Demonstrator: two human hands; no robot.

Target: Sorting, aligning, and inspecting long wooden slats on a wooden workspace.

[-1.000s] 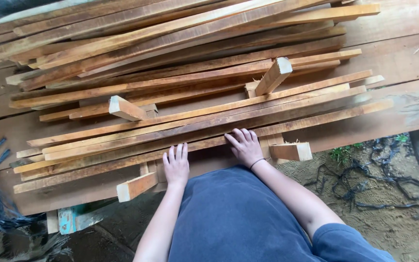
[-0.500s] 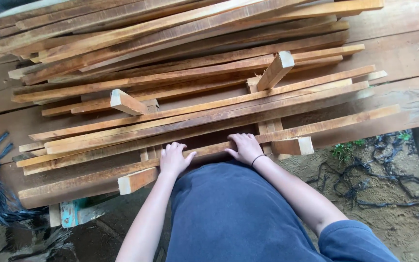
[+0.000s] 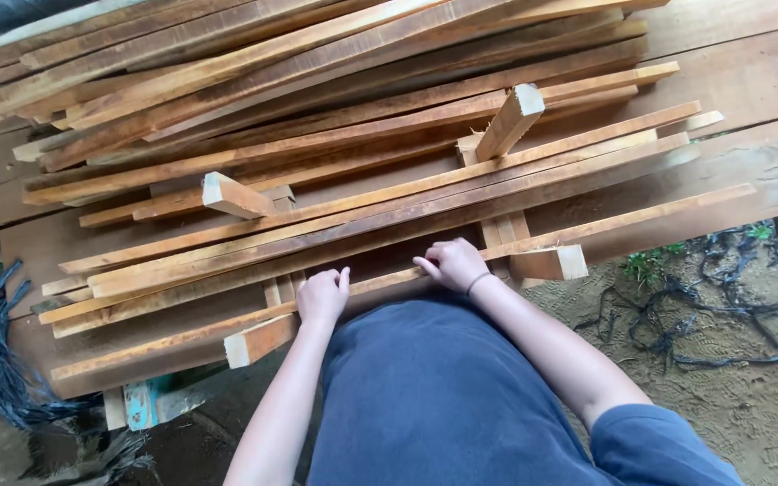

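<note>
Head view, looking down past your blue shirt (image 3: 443,396) at the wood.

Both your hands are on one strip: the nearest long slat (image 3: 641,218), the one at the front edge of the pile. It lies directly ahead of you, just past your waist, touching both palms. Its long axis runs left to right across your body, climbing slightly toward the far right, where its end reaches well beyond your right arm. The near-left end is hidden among other wood; I cannot tell where it stops.

Left hand (image 3: 321,297): fingers curled, closed down on the slat's near edge. Right hand (image 3: 452,264): fingers bent over the top of the same slat, thumb pointing left, a thin band at the wrist. The two hands sit near each other, both left of the slat's middle, so the long free part hangs to your right. Your right hand is the nearer one to that free length.

Counts: two hands, one slat held. The pile (image 3: 335,135) holds a dozen or more long slats, most lying roughly parallel; an exact count is not possible where they overlap. Four short block ends show: one (image 3: 258,339) just left of your left hand, one (image 3: 551,263) just right of your right hand, two higher up (image 3: 231,194) (image 3: 511,119).

All rests on a plank desk (image 3: 758,81). Blue cord (image 3: 2,360) hangs at the left; dirt ground (image 3: 749,378) at right.
</note>
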